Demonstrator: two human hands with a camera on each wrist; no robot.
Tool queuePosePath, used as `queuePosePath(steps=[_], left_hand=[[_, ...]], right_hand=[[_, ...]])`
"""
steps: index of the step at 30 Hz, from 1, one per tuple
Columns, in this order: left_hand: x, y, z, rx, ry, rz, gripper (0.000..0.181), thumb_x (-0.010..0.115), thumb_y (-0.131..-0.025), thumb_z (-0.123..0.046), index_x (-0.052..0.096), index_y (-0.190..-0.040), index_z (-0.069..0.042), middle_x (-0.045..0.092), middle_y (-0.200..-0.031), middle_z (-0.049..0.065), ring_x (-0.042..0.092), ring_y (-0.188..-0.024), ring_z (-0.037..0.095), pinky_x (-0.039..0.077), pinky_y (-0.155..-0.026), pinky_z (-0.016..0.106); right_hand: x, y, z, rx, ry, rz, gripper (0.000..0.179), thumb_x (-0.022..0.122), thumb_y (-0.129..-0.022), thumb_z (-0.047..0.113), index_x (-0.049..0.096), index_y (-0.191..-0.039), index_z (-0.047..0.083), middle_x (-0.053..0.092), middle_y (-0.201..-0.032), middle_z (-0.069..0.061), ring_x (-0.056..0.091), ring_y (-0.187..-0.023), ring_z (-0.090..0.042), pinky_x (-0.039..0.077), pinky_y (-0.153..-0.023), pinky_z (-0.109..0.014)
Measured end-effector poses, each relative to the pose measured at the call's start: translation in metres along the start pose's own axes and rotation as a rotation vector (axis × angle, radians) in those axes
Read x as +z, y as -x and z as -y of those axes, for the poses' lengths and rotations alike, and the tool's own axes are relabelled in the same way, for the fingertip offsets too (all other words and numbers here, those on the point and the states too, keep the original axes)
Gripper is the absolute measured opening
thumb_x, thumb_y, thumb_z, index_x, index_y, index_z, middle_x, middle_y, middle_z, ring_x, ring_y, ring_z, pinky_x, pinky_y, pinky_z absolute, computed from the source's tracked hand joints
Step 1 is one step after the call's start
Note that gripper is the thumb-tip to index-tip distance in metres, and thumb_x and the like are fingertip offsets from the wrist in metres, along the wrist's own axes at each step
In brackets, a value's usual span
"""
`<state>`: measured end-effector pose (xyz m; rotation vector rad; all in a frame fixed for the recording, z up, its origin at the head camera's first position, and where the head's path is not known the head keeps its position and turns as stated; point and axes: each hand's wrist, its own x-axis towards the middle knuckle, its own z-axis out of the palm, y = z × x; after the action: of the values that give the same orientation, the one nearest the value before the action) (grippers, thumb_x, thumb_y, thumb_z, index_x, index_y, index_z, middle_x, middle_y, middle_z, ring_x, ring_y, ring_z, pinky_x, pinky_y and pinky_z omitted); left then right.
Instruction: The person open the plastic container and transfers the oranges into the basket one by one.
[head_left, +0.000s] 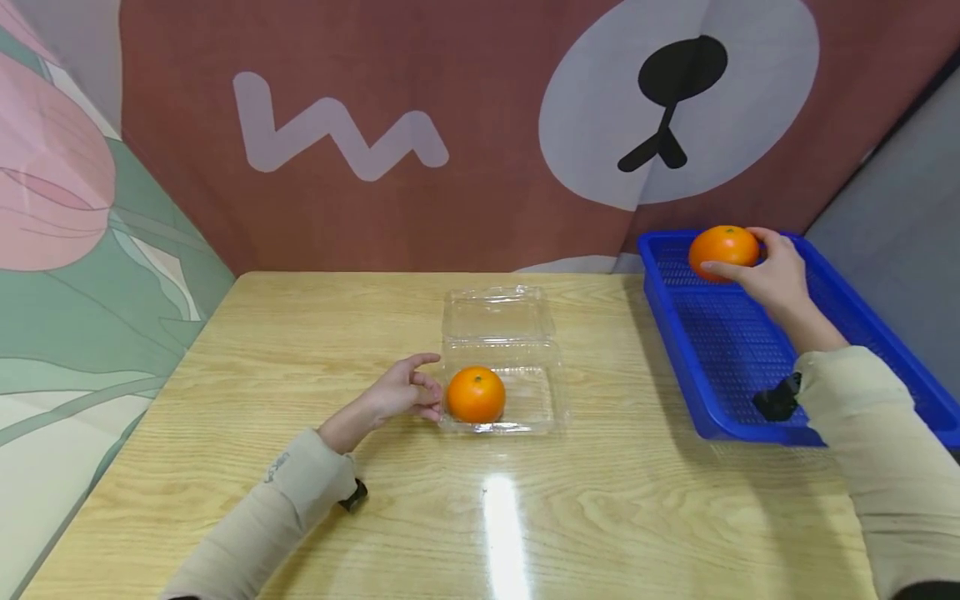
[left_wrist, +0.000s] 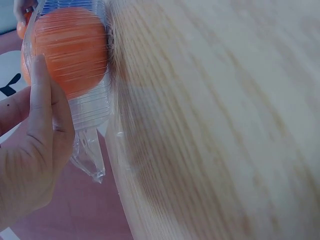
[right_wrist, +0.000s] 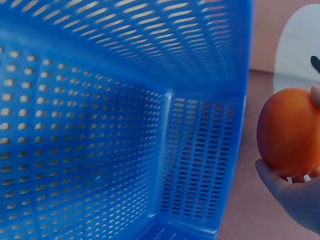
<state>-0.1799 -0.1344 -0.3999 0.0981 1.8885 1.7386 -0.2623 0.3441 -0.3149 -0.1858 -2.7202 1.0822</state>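
Observation:
My right hand (head_left: 780,271) grips an orange (head_left: 723,252) between thumb and fingers, up over the far end of the blue basket (head_left: 675,358). In the right wrist view, that orange (right_wrist: 285,132) is beyond the basket's rim, with the hand (right_wrist: 300,200) partly cut off by the frame. A second orange (head_left: 476,395) sits in the left part of a clear plastic clamshell box (head_left: 528,400), whose lid (head_left: 495,315) is folded back. My left hand (head_left: 405,389) is at the box's left wall; in the left wrist view its fingers (left_wrist: 41,95) appear to touch that side.
The basket, with slotted walls and a perforated floor (right_wrist: 75,145), stands at the table's right side. The wooden table (head_left: 360,325) ends at a brown printed cloth (head_left: 480,200) behind. A grey panel (head_left: 900,208) stands beyond the basket.

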Motion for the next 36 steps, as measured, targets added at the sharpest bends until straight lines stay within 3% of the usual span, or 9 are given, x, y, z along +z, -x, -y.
queuePosePath(steps=[16,25,32,36], left_hand=[[-0.002,0.002,0.003,0.006,-0.011,0.001,0.066,0.050,-0.089,0.009,0.014,-0.144,0.003,0.055,-0.096,0.021,0.062,-0.069,0.019,0.058,-0.068,0.033],[-0.001,-0.001,0.001,0.007,-0.023,-0.003,0.067,0.050,-0.088,0.011,0.015,-0.143,0.003,0.056,-0.093,0.018,0.062,-0.067,0.019,0.059,-0.067,0.033],[-0.001,-0.001,0.002,0.022,-0.013,0.003,0.067,0.049,-0.087,0.013,0.014,-0.143,0.004,0.056,-0.092,0.018,0.062,-0.067,0.019,0.059,-0.066,0.033],[-0.001,-0.001,0.003,0.028,-0.002,0.009,0.066,0.049,-0.087,0.013,0.014,-0.143,0.004,0.055,-0.091,0.018,0.062,-0.066,0.019,0.059,-0.066,0.033]], right_hand=[[0.012,-0.009,-0.013,0.001,0.038,0.061,0.091,0.062,-0.081,0.051,0.022,-0.142,-0.004,0.028,-0.136,-0.032,0.031,-0.114,-0.047,0.033,-0.095,-0.064],[0.026,-0.042,-0.074,0.053,0.088,0.048,0.095,0.068,-0.072,0.058,0.029,-0.143,0.007,0.032,-0.138,-0.025,0.036,-0.110,-0.040,0.040,-0.084,-0.063],[0.018,-0.022,-0.053,0.012,0.066,0.110,0.095,0.067,-0.079,0.048,0.021,-0.142,-0.005,0.031,-0.133,-0.036,0.034,-0.111,-0.049,0.032,-0.093,-0.066],[0.017,-0.018,-0.045,0.025,0.074,0.154,0.096,0.067,-0.080,0.046,0.017,-0.142,-0.007,0.030,-0.132,-0.038,0.033,-0.112,-0.049,0.034,-0.092,-0.065]])
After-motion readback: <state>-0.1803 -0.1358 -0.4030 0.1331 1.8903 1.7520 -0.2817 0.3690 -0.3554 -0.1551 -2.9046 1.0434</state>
